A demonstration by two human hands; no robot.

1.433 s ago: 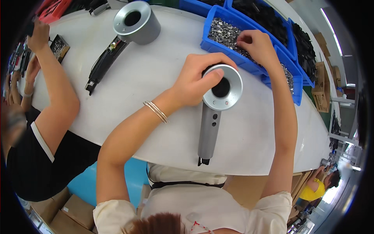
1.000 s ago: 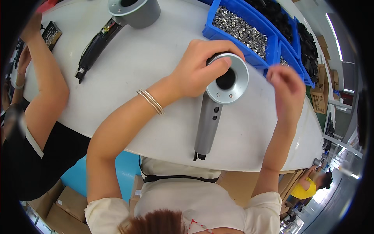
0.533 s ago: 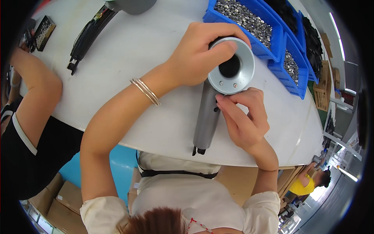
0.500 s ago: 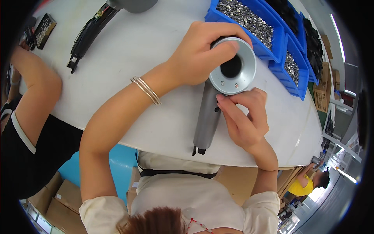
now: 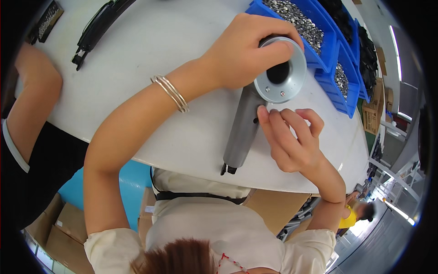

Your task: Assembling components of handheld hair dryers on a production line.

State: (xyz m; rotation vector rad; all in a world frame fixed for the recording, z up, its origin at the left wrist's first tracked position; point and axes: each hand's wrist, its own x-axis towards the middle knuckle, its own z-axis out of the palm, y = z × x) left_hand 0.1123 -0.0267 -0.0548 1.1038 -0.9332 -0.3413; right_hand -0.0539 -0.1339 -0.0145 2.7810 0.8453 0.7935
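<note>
A grey hair dryer housing (image 5: 239,132) lies with its round head away from me and its handle toward the table's near edge. My left hand (image 5: 246,55) is closed around the head, the thumb lying across its pale silver ring (image 5: 295,82). Two small shiny round pieces sit on the lower part of this ring. Close by the top of the handle is my right hand (image 5: 294,139), its thumb and forefinger tips together and the other fingers bent. Whatever the fingertips pinch, if anything, is too small or hidden to make out. Black prongs stick out of the handle's lower end.
Blue bins (image 5: 335,86) of small shiny pieces stand at the far right, with black parts in others behind. A dark handle part (image 5: 98,32) lies at the far left on the white table (image 5: 191,137). Another person's arm (image 5: 39,86) rests at the left edge.
The hair dryer's head, with my left hand on it, has shifted slightly right and away. My right hand has turned a little and its outer fingers have spread apart.
</note>
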